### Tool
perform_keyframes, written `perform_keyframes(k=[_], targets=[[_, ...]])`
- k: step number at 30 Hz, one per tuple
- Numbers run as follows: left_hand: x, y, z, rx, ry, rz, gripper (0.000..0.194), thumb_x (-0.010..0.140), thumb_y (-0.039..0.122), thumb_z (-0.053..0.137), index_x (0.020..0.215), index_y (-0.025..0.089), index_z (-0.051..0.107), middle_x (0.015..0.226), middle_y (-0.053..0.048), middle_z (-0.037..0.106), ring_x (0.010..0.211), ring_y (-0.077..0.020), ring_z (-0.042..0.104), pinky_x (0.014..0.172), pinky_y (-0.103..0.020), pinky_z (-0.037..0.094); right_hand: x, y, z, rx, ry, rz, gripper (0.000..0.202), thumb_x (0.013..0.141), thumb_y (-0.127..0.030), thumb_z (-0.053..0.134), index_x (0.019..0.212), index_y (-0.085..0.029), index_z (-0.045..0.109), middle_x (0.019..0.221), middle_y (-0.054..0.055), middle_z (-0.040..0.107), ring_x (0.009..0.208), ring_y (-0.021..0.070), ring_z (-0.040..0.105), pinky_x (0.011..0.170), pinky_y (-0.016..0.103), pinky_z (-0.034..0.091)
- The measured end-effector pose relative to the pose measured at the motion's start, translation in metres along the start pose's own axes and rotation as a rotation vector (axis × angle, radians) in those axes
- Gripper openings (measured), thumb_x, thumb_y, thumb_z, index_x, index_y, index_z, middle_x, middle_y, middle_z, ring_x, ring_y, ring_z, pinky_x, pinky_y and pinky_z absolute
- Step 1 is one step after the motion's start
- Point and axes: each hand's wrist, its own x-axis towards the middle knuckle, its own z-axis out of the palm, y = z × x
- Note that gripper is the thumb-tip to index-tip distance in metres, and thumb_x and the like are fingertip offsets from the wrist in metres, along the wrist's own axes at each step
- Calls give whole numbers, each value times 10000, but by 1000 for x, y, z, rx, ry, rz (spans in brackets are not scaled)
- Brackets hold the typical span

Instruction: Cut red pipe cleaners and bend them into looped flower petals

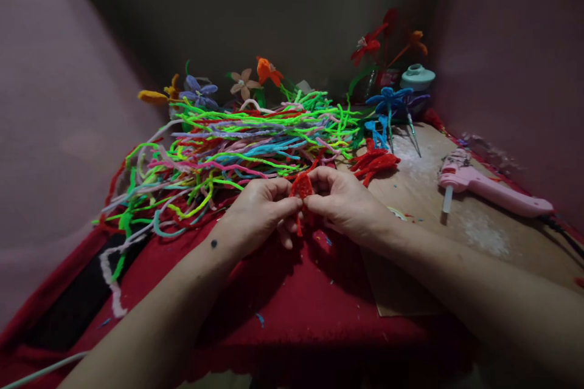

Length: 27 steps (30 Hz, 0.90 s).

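Observation:
Between my two hands, above the red cloth, is a red pipe-cleaner petal [302, 190] with a short stem end pointing down. My left hand [262, 209] pinches its left side between thumb and fingers. On the other side my right hand [335, 197] grips its right edge in the same way. Just behind the hands lies a big heap of loose pipe cleaners [246, 140] in green, pink, purple, blue and red. Several finished red petals [375, 163] rest to the right of my right hand, on the board's edge.
A pink hot glue gun [495, 190] lies on the brown board [438, 255] at right, its cord running off. Blue flower [390, 97] and other pipe-cleaner flowers stand at the back, near a teal-lidded container [417, 77]. A black flat object [77, 298] lies at left.

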Motion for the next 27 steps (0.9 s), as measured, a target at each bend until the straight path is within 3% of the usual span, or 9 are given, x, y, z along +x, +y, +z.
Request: perform_keyframes(k=[7, 10, 17, 27], targets=[[1, 3, 4, 56, 1, 10, 72, 653, 109, 547, 719, 137, 550, 463, 54, 551, 353, -94, 530, 384, -195, 438, -3, -7, 2, -79, 57, 24, 213, 578, -71, 542, 766, -169, 513, 652, -11, 578, 534, 106, 533, 480, 227, 401], [0, 5, 6, 93, 6, 5, 146, 652, 68, 481, 760, 132, 556, 458, 62, 547, 353, -97, 535, 386, -195, 439, -4, -8, 2, -62, 13, 52, 205, 574, -58, 529, 750, -164, 518, 643, -7, 576, 523, 108, 532, 482, 236, 404], [2, 2, 1, 102, -44, 2, 116, 680, 97, 492, 783, 125, 538, 496, 42, 577, 379, -113, 568, 396, -202, 461, -2, -3, -1, -12, -28, 7, 204, 573, -51, 532, 740, -170, 541, 666, -22, 574, 558, 103, 552, 525, 228, 428], [3, -3, -1, 74, -91, -35, 106, 681, 51, 454, 685, 147, 499, 463, 36, 576, 373, -117, 567, 415, -222, 494, -5, -15, 1, -16, 43, 32, 51, 665, -163, 593, 674, -147, 546, 580, -37, 553, 482, 74, 505, 470, 199, 397]])
